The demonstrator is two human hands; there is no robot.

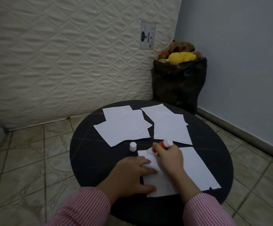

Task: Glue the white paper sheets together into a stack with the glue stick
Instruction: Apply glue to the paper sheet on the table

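Paper sheets are lying in three groups on a round black table (86, 152). A near sheet (196, 170) is sitting at the front of the table, under both hands. A left pile (122, 126) of overlapping sheets is lying at the far side, and a right pile (168, 124) is lying just beside it, the two separated by a narrow dark gap.

The left hand (130, 175) is resting palm down on the near sheet's left edge; its fingers are spreading loosely and pressing flat against the paper, with the thumb lying along the front edge. The right hand (170, 159) is gripping the glue stick (158, 146), a red-bodied tube with white ends, its fingers curling closed around the barrel. The stick is tilting, and its lower white tip is touching the far left corner of the near sheet. Its white cap (132, 146) is standing upright on the bare tabletop, just left of that corner and apart from the paper.

Both wrists are wearing pink-and-white striped sleeves (86, 207). Behind the table, a quilted mattress (67, 54) is leaning upright, and a black bag (178, 82) holding soft toys (181, 57) is sitting in the corner on the tiled floor (26, 160).
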